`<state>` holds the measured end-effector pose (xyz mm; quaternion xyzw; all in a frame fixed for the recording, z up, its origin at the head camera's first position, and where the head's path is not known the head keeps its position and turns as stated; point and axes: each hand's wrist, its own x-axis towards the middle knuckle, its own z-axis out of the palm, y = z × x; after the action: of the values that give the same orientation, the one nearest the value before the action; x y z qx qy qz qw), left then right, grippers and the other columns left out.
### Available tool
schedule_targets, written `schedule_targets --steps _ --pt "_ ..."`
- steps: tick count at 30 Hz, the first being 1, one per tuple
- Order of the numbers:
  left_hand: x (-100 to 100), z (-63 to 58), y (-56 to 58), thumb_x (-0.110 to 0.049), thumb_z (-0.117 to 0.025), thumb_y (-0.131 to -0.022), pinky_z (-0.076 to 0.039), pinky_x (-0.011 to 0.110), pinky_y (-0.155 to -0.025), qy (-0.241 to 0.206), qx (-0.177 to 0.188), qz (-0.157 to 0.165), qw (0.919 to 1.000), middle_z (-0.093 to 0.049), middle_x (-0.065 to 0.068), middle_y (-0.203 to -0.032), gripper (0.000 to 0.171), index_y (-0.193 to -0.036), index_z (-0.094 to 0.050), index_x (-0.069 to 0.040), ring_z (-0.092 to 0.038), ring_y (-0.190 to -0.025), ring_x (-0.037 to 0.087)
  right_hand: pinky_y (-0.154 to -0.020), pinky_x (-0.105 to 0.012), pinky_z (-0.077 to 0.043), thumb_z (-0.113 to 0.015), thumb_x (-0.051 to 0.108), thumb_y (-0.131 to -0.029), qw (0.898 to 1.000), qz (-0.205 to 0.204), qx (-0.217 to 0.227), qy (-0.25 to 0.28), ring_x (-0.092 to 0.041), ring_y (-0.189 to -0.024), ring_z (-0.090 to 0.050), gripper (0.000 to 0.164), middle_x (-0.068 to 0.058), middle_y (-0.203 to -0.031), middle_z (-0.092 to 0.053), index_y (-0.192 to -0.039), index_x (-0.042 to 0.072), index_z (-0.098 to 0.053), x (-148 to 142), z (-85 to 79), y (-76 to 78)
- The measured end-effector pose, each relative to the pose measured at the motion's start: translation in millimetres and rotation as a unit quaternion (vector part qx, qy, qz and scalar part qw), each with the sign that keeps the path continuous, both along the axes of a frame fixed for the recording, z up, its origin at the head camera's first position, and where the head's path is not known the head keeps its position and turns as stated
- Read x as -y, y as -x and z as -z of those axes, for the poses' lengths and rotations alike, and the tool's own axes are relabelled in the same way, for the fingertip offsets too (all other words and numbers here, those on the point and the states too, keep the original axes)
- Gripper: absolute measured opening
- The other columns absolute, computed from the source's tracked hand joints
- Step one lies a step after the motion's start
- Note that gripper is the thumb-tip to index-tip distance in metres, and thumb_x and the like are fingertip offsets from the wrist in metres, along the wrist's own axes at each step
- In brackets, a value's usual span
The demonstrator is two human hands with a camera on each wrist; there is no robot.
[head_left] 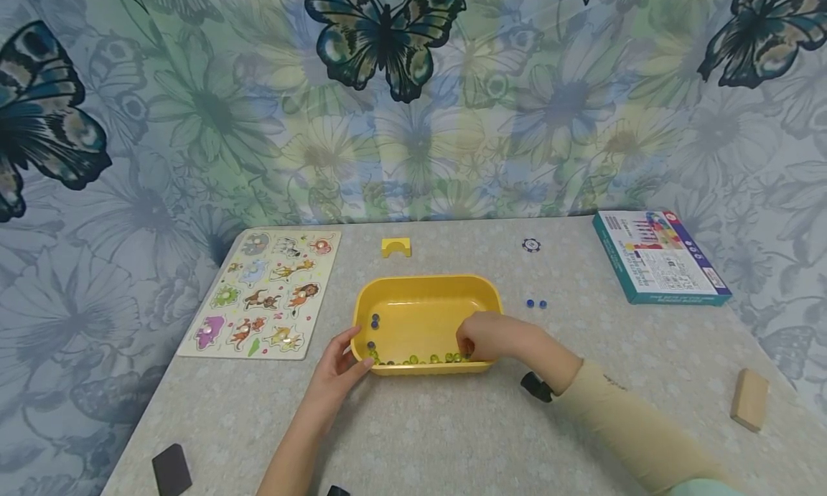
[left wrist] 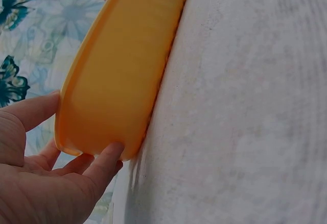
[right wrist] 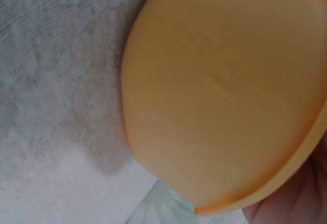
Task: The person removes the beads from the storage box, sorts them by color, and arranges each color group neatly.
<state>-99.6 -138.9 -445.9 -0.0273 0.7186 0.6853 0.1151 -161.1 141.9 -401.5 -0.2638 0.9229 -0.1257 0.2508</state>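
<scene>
A yellow plastic tray stands on the table. My left hand holds its near left corner; in the left wrist view, the thumb and fingers of that hand spread around the tray's end. Yellow-green glass marbles lie along the tray's near side, with a few blue marbles at the left. My right hand reaches over the right side, fingers bent down at the marbles in the near right corner. Its fingertips are hidden, so I cannot tell if they pinch a marble. The tray's outer wall fills most of the right wrist view.
Two blue marbles lie right of the tray. Behind it are a yellow arch block and a poker chip. An animal puzzle board lies left, a game box and wooden block right, a dark flat object front left.
</scene>
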Motion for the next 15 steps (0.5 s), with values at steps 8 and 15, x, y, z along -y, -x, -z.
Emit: schedule_targets --steps 8,15 --pt "0.0 -0.2 -0.1 -0.011 -0.065 -0.087 -0.039 0.038 -0.102 0.011 -0.001 -0.003 0.9999 -0.027 0.003 -0.148 0.058 -0.139 -0.038 -0.017 -0.033 -0.133 0.028 -0.061 -0.025 -0.045 -0.064 0.001 -0.081 1.000 0.000 -0.009 0.018 -0.010 -0.065 -0.049 0.014 0.007 -0.068 -0.055 -0.075 0.014 -0.065 3.2 3.0 -1.0" --pt "-0.6 -0.9 -0.1 -0.012 -0.065 -0.087 -0.038 0.038 -0.103 0.007 0.001 -0.001 1.0000 -0.027 0.003 -0.148 0.059 -0.139 -0.038 -0.016 -0.032 -0.134 0.029 -0.057 -0.024 -0.044 -0.066 0.003 -0.079 0.999 -0.015 -0.023 0.042 -0.009 -0.062 -0.048 0.014 0.008 -0.066 -0.054 -0.073 0.016 -0.063 1.1 5.7 0.8"
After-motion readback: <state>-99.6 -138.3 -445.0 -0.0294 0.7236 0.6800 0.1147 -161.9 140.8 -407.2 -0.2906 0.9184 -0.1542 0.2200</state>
